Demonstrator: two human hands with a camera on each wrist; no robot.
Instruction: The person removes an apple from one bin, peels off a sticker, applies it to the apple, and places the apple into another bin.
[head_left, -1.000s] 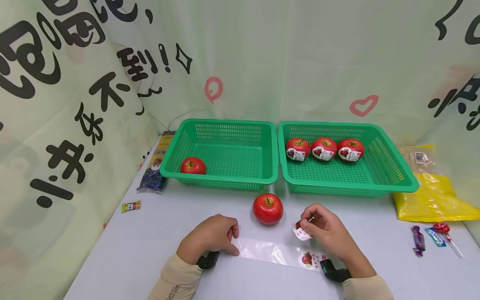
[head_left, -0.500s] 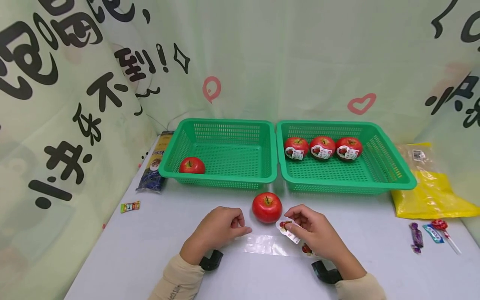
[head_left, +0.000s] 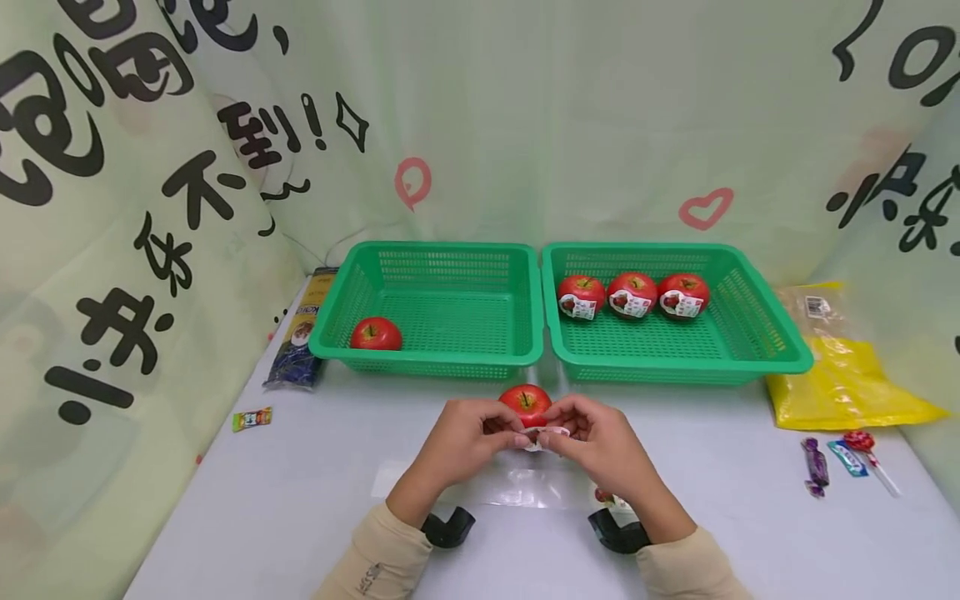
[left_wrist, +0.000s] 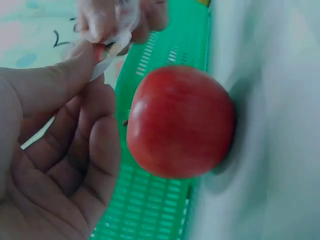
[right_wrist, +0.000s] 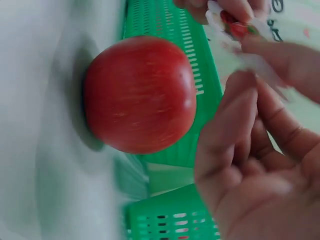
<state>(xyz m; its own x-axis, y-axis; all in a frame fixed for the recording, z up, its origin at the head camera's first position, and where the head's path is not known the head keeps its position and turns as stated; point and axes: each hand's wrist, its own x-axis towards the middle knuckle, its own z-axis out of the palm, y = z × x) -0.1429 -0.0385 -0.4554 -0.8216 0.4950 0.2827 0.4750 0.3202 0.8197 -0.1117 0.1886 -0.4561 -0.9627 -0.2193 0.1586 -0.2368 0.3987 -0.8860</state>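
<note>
A white sticker label with a red fruit print [head_left: 542, 437] is stretched between my two hands just in front of a red apple [head_left: 527, 402]. My left hand [head_left: 471, 435] pinches one end between thumb and forefinger, as the left wrist view shows. The other end is pinched by my right hand [head_left: 602, 439], and the label looks bent and partly hidden by fingertips. The apple stands on the white table, apart from both hands. Below the wrists lies a clear plastic strip [head_left: 517, 487] carrying another fruit-print sticker [head_left: 604, 497], partly covered by my right wrist.
Behind stand two green baskets: the left basket [head_left: 427, 360] holds one plain apple [head_left: 377, 333], the right basket [head_left: 675, 368] three labelled apples [head_left: 632, 295]. A yellow bag [head_left: 840, 392] and several sweets [head_left: 816, 467] lie right; a dark packet [head_left: 300, 337] and small sweet [head_left: 252, 419] left.
My left hand has left the clear strip, moved right and taken hold of the label. My right hand has carried the label left to the front of the apple.
</note>
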